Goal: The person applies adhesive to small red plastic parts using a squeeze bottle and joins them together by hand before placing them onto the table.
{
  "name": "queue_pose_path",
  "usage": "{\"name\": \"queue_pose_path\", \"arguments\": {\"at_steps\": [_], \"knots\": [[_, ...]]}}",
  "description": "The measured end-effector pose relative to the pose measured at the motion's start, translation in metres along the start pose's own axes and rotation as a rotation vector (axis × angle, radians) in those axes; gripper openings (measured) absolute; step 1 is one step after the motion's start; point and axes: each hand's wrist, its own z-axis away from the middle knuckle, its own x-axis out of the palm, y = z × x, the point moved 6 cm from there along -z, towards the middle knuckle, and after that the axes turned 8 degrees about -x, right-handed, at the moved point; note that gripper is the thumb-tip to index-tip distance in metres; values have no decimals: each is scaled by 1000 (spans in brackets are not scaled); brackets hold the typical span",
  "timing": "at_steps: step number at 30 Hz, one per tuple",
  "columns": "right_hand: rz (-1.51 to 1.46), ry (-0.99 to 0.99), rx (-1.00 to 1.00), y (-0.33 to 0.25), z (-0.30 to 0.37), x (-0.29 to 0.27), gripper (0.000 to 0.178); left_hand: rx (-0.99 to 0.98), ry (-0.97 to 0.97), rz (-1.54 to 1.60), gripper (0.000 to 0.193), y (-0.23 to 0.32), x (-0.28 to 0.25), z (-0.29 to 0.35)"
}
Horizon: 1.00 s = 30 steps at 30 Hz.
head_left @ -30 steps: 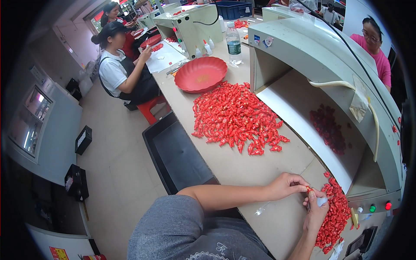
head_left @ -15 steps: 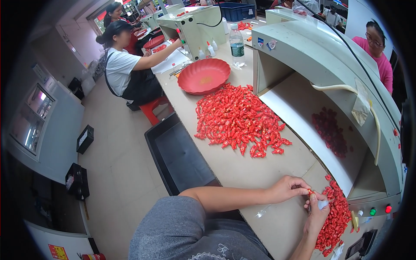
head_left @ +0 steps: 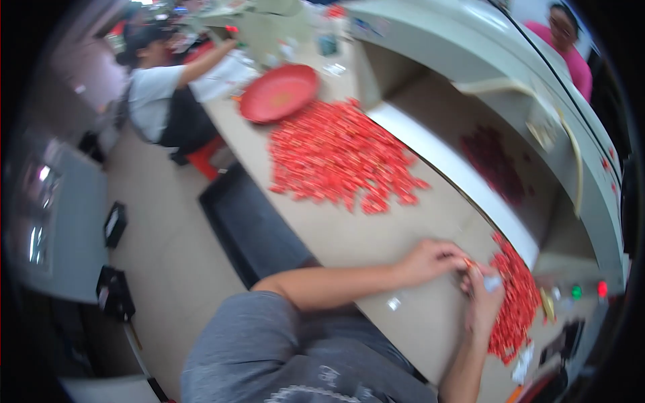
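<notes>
My left hand [head_left: 433, 260] is closed, its fingertips pinching a small shiny red piece with gold marks [head_left: 468, 262]. Meeting it there is my right hand [head_left: 481, 303], closed too, with its thumb and fingers against the same piece. A whitish, translucent object [head_left: 493, 282] pokes out of the right hand; blur hides its kind, though it may be a small bottle. Right beside that hand lies a long pile of similar red pieces [head_left: 516, 305]. A larger heap of them [head_left: 339, 154] spreads over the table beyond my left hand.
A red scalloped plate [head_left: 279, 93] stands past the heap. To the right curves a pale machine housing [head_left: 470, 50] with red pieces inside its opening and lit green and red buttons. A black bin [head_left: 252, 225] sits left of the table. Co-workers [head_left: 151, 94] sit farther off.
The whole view has shifted and blurred as my head moved, so the heap and plate sit further up and left. Both hands stay together on the red piece.
</notes>
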Motion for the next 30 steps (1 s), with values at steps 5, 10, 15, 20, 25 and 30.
{"name": "queue_pose_path", "arguments": {"at_steps": [5, 10, 15, 20, 25, 30], "knots": [[-76, -63, 1, 1, -2, 21, 10, -8, 74, -22, 18, -6, -17, 5], [-81, -54, 23, -1, -1, 11, 11, -76, 16, 6, 18, -12, -8, 0], [-76, -62, 25, -1, 0, 8, 12, -71, 9, 1, 18, -12, -5, 1], [-59, -70, 32, -1, -1, 8, 14, -60, 14, 17, 18, -12, -5, 1], [-60, -85, -22, -9, -3, 6, 14, -75, 4, 3, 20, -6, -4, 2], [77, -92, -177, -13, -2, 4, 15, -301, -101, 224, 23, -11, -3, -1]]}}
